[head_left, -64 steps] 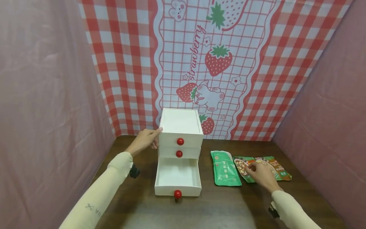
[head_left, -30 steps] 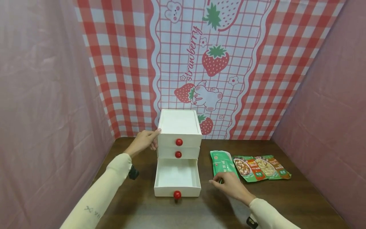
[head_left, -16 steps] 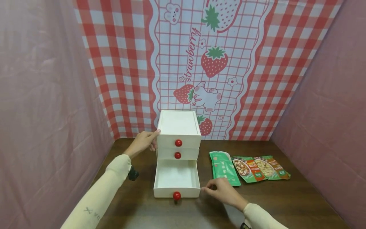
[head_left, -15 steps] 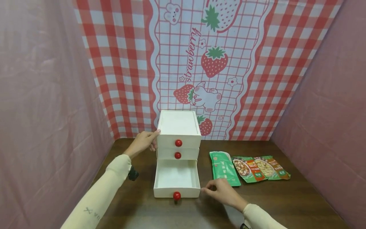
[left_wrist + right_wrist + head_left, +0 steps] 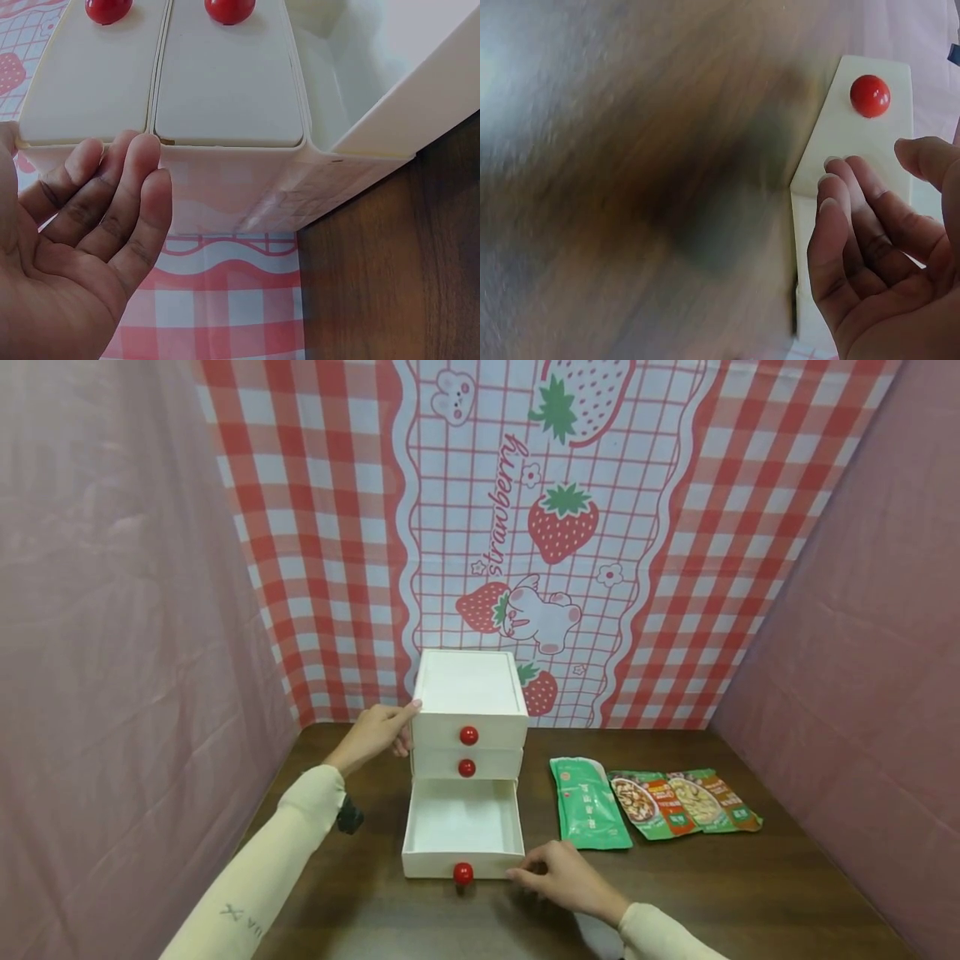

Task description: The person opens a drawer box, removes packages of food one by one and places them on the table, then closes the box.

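Observation:
A small white drawer unit [image 5: 471, 681] with red round knobs stands at the middle of the table. Its bottom drawer [image 5: 463, 817] is pulled out, bare inside; the upper two are closed. My left hand [image 5: 375, 731] rests against the unit's left side, thumb at the top front corner, loosely bent fingers along the side edge in the left wrist view. At the drawer's front right corner is my right hand [image 5: 566, 878], fingers half bent with nothing between them; the thumb stands apart from the fingers in the right wrist view. The drawer's red knob [image 5: 463, 873] lies just left of it.
A green pouch [image 5: 591, 806] lies right of the unit. Beside it, two food packets with printed dishes, one on the left [image 5: 651, 806] and one on the right [image 5: 712, 800], lie close together. A strawberry-print checked cloth [image 5: 337, 568] hangs behind; pink cloths hang at both sides.
My right hand has moved left from over the printed packets, past the green pouch, to the open drawer's front right corner. My left hand has stayed on the unit.

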`<state>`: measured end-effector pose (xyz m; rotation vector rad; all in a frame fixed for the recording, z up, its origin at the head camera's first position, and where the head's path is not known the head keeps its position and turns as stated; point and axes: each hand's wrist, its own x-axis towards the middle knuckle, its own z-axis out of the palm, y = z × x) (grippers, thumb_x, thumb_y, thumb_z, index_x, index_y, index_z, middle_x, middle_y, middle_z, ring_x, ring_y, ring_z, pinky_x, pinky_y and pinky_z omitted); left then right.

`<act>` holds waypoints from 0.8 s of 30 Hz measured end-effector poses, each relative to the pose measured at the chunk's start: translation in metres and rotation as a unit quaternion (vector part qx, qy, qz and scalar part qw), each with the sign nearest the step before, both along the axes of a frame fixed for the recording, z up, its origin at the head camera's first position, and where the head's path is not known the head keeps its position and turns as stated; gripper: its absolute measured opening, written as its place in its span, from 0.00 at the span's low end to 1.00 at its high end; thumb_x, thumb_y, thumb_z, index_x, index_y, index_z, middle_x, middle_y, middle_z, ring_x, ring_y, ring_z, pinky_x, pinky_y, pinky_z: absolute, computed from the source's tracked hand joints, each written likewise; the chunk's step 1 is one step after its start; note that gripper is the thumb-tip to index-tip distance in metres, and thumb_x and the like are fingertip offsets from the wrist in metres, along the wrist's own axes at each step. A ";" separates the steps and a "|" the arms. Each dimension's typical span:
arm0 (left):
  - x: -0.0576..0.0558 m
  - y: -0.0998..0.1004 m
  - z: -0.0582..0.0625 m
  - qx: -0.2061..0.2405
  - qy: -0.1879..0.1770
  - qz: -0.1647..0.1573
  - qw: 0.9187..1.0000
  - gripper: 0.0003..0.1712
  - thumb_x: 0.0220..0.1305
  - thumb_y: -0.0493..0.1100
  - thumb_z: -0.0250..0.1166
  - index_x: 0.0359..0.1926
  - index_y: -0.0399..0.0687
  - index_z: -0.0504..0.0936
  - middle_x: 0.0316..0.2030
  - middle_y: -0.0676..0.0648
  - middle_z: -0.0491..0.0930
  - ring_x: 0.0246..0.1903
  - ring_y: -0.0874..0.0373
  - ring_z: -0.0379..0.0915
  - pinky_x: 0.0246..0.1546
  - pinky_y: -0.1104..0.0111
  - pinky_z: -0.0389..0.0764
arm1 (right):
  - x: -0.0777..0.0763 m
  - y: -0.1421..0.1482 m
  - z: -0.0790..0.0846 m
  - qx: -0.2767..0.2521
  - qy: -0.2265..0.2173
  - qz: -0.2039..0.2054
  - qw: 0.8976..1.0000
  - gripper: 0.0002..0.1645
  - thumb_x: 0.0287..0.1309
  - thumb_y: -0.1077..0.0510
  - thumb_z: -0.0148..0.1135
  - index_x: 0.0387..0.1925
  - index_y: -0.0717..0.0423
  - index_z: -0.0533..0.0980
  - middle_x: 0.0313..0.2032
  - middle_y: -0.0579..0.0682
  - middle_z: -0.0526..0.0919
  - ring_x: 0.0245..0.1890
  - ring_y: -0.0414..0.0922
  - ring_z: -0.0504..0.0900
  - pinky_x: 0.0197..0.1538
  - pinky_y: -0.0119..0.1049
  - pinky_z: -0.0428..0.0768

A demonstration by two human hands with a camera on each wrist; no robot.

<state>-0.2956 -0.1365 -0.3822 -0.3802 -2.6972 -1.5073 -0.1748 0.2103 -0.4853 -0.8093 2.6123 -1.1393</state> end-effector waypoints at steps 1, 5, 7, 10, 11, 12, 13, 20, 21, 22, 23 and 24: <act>0.000 0.000 0.000 -0.001 0.000 0.000 1.000 0.43 0.73 0.73 0.51 0.26 0.39 0.85 0.24 0.44 0.84 0.25 0.51 0.84 0.28 0.64 0.85 | 0.001 -0.001 0.000 -0.003 -0.008 0.000 1.000 0.16 0.68 0.46 0.67 0.31 0.53 0.88 0.23 0.43 0.85 0.17 0.41 0.82 0.21 0.32 0.80; 0.000 0.000 0.000 0.001 -0.001 -0.001 1.000 0.43 0.73 0.73 0.51 0.25 0.39 0.85 0.24 0.44 0.84 0.25 0.51 0.84 0.29 0.64 0.85 | 0.005 -0.005 -0.001 -0.005 -0.028 0.002 1.000 0.17 0.69 0.45 0.66 0.30 0.51 0.88 0.20 0.42 0.84 0.15 0.41 0.81 0.19 0.33 0.80; 0.000 0.000 0.001 0.002 0.001 -0.001 1.000 0.42 0.73 0.72 0.51 0.25 0.39 0.85 0.24 0.44 0.84 0.25 0.51 0.84 0.29 0.64 0.85 | 0.007 -0.007 -0.002 -0.006 -0.036 0.002 0.999 0.18 0.69 0.44 0.66 0.30 0.51 0.88 0.20 0.41 0.84 0.15 0.40 0.81 0.18 0.33 0.79; -0.001 0.000 0.001 0.002 0.004 0.000 1.000 0.42 0.74 0.72 0.51 0.25 0.39 0.85 0.24 0.44 0.84 0.25 0.51 0.84 0.28 0.63 0.85 | 0.009 -0.011 -0.004 -0.004 -0.057 -0.006 0.998 0.19 0.69 0.43 0.65 0.28 0.50 0.87 0.19 0.41 0.84 0.14 0.38 0.79 0.16 0.32 0.76; -0.001 -0.001 0.001 0.002 0.004 0.000 1.000 0.42 0.74 0.72 0.51 0.25 0.39 0.85 0.24 0.44 0.84 0.25 0.52 0.84 0.28 0.63 0.85 | 0.010 -0.012 -0.005 -0.006 -0.066 -0.008 0.998 0.20 0.69 0.43 0.65 0.27 0.50 0.87 0.19 0.41 0.84 0.14 0.38 0.79 0.16 0.32 0.76; -0.001 -0.001 0.001 0.001 0.004 0.000 1.000 0.42 0.74 0.72 0.51 0.25 0.39 0.85 0.24 0.44 0.84 0.25 0.52 0.84 0.29 0.63 0.85 | 0.011 -0.013 -0.006 -0.008 -0.077 -0.010 0.997 0.20 0.69 0.43 0.65 0.27 0.49 0.87 0.19 0.42 0.84 0.14 0.38 0.78 0.16 0.32 0.76; -0.001 -0.001 0.001 0.001 0.003 0.000 1.000 0.42 0.74 0.72 0.51 0.25 0.39 0.85 0.24 0.44 0.84 0.25 0.52 0.84 0.28 0.63 0.85 | 0.012 -0.015 -0.007 -0.011 -0.091 -0.013 0.996 0.20 0.70 0.43 0.65 0.26 0.50 0.87 0.19 0.42 0.84 0.15 0.39 0.78 0.16 0.31 0.75; -0.001 0.001 0.000 0.010 0.001 -0.005 1.000 0.42 0.73 0.72 0.52 0.25 0.38 0.85 0.24 0.43 0.84 0.25 0.50 0.84 0.31 0.59 0.87 | 0.018 -0.025 -0.012 -0.060 -0.179 -0.022 0.982 0.20 0.70 0.46 0.65 0.28 0.54 0.87 0.22 0.49 0.85 0.15 0.39 0.77 0.18 0.31 0.76; -0.001 0.001 0.001 0.010 0.001 -0.005 1.000 0.42 0.73 0.72 0.52 0.25 0.38 0.85 0.24 0.43 0.84 0.25 0.50 0.84 0.31 0.59 0.87 | 0.019 -0.027 -0.013 -0.069 -0.188 -0.023 0.980 0.20 0.70 0.47 0.65 0.28 0.55 0.87 0.23 0.49 0.86 0.15 0.39 0.77 0.18 0.30 0.76; -0.001 0.001 0.001 0.009 0.001 -0.004 1.000 0.42 0.73 0.72 0.52 0.25 0.38 0.85 0.24 0.43 0.84 0.25 0.51 0.84 0.31 0.59 0.87 | 0.019 -0.029 -0.013 -0.079 -0.198 -0.023 0.977 0.20 0.70 0.47 0.65 0.29 0.56 0.87 0.23 0.50 0.86 0.15 0.38 0.77 0.18 0.29 0.76; -0.001 0.000 0.001 0.008 0.001 -0.004 1.000 0.42 0.73 0.72 0.52 0.25 0.39 0.85 0.24 0.44 0.84 0.25 0.51 0.84 0.30 0.60 0.87 | 0.020 -0.031 -0.014 -0.090 -0.208 -0.024 0.974 0.19 0.70 0.48 0.65 0.31 0.57 0.87 0.24 0.51 0.86 0.15 0.38 0.76 0.18 0.28 0.76; -0.001 0.000 0.001 0.006 0.001 -0.003 1.000 0.43 0.73 0.73 0.52 0.25 0.39 0.85 0.24 0.44 0.84 0.24 0.52 0.84 0.29 0.62 0.86 | 0.021 -0.033 -0.015 -0.102 -0.220 -0.024 0.970 0.19 0.71 0.48 0.64 0.32 0.59 0.88 0.24 0.52 0.86 0.15 0.38 0.76 0.18 0.28 0.76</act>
